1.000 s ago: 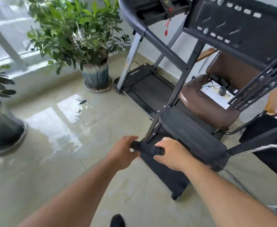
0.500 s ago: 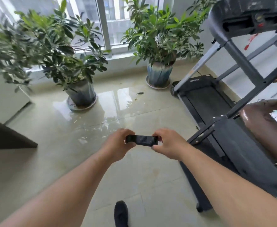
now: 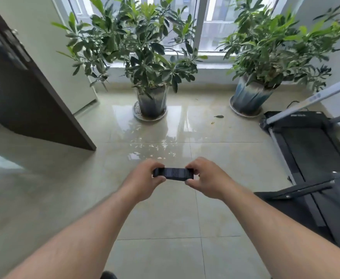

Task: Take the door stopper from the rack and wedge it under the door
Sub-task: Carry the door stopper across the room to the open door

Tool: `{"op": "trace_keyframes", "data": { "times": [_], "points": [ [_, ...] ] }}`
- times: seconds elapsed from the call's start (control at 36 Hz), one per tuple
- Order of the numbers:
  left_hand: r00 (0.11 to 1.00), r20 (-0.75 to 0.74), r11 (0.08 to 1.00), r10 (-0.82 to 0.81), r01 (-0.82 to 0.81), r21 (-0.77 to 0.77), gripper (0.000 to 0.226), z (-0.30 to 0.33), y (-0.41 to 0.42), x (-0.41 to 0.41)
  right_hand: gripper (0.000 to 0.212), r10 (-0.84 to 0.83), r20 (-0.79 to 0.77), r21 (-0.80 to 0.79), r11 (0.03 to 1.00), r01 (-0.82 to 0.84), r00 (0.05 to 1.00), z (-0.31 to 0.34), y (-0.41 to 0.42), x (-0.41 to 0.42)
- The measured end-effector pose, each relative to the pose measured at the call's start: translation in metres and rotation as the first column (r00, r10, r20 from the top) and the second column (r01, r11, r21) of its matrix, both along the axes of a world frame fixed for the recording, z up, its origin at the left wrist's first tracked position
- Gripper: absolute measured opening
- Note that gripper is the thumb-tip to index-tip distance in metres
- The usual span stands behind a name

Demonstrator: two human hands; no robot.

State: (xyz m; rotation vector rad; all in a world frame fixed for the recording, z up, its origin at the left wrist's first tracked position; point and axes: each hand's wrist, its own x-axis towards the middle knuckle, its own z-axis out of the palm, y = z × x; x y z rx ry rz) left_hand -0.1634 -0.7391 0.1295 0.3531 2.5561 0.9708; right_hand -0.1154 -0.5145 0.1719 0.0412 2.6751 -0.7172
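— How many things do we see?
— One stopper, one door, two plants.
— How does it look?
— Black and ribbed. Our left hand and right hand pinch its ends above the floor.

The person's two arms are bare all the way up, with no sleeves showing. The left hand and right hand wear no gloves, rings or watch. A dark shoe tip peeks in at the bottom.
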Motion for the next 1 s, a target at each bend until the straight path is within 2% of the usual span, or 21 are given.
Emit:
{"op": "trace_keyframes", "data": {
  "times": [0.19,0.56,0.72,1.0],
  "points": [
    [0.998,0.019,0.997,0.066,-0.066,-0.029,0.03,-0.018,-0.124,-0.039,0.04,0.066,0.053,0.009,0.998,-0.066,0.996,-0.02,-0.121,-0.053],
    [0.991,0.027,0.99,0.134,-0.132,-0.051,0.026,-0.046,-0.314,-0.117,0.047,0.166,0.088,0.05,0.984,-0.17,0.982,-0.053,-0.308,-0.156],
    [0.984,0.039,0.981,0.174,-0.17,-0.09,0.023,-0.055,-0.358,-0.158,0.047,0.2,0.085,0.02,0.979,-0.202,0.976,-0.066,-0.353,-0.206],
    [0.981,0.045,0.973,0.191,-0.183,-0.138,0.029,-0.087,-0.419,-0.277,0.043,0.23,0.094,-0.028,0.973,-0.228,0.969,-0.112,-0.412,-0.331]
  ]
}}
